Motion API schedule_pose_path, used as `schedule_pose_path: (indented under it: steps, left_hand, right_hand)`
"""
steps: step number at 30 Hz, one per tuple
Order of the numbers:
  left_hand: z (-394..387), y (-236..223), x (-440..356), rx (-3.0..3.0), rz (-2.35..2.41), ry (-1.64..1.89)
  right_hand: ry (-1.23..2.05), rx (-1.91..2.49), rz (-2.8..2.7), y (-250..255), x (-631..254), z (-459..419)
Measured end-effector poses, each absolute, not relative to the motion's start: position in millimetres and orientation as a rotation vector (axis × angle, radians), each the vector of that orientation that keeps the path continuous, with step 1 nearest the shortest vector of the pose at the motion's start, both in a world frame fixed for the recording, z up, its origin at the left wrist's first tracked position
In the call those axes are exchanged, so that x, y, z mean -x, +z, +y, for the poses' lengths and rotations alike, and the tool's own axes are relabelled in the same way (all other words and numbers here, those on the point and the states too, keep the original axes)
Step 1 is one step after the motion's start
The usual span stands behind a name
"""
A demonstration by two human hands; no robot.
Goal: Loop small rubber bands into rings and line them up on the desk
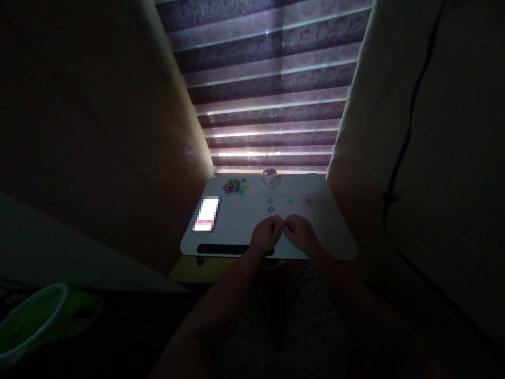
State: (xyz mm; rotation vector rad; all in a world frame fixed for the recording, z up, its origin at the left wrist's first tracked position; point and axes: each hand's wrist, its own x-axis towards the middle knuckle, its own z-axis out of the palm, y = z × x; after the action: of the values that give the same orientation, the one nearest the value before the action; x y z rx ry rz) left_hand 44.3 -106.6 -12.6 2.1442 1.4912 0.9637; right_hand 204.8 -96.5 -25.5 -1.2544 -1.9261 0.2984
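My left hand (268, 232) and my right hand (299, 231) meet above the front middle of a small white table (236, 223). Fingers on both are closed, with the fingertips pinched together around something small and reddish that I cannot make out. Just beyond them lie a purple ring (271, 209), a bluish ring (270, 200), a green ring (290, 201) and a pink ring (308, 201), all flat and apart. A heap of colourful small rings (233, 186) sits at the back left. A clear rounded container (270, 179) stands at the back edge.
A lit phone (207, 214) lies on the table's left side. Along the front edge runs a black strip (223, 249), partly under my left forearm. Behind is a window blind (272, 95). A green basket (47, 321) stands low on the left; a dark cord (410, 116) hangs on the right.
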Motion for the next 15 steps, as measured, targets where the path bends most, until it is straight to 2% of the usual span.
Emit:
schedule_pose_path:
  steps: [15]
  left_hand:
    - [-107.7, -11.9, -45.8, -2.148, 1.513, 0.950]
  right_hand:
    - [0.339, 1.247, -1.908, -21.3, -204.0, -99.0]
